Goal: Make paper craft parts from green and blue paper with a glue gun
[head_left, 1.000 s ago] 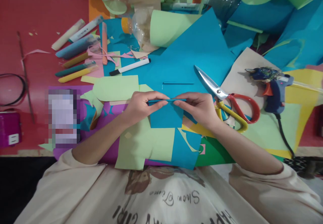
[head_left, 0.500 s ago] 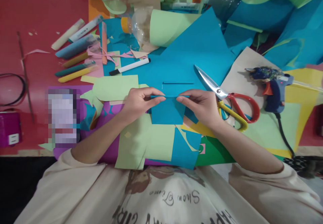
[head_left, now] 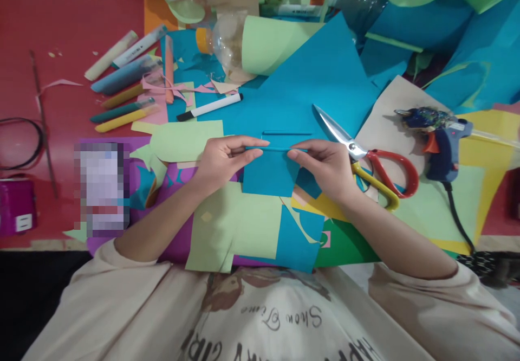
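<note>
A small rectangle of blue paper (head_left: pixel 268 172) hangs between my hands, its far edge curled into a thin roll. My left hand (head_left: pixel 223 160) pinches the left end of that edge between thumb and fingers. On the other end, my right hand (head_left: pixel 325 163) has the same pinch. Just beyond lies a thin rolled blue paper stick (head_left: pixel 287 133) on a large blue sheet (head_left: pixel 312 73). Scissors (head_left: pixel 357 152) with one red and one yellow handle lie partly open beside my right hand.
A glue gun (head_left: pixel 442 144) rests at the right, its cord running toward me. Several markers (head_left: pixel 122 82) lie at the left, near a phone (head_left: pixel 103 187). A bottle wrapped in green paper (head_left: pixel 272 44) lies at the back. Green paper pieces (head_left: pixel 255 220) cover the near edge.
Both hands have shifted slightly away from me along with the paper's rolled edge. My left fingers have opened a little around it. The scissors and the loose stick have stayed put.
</note>
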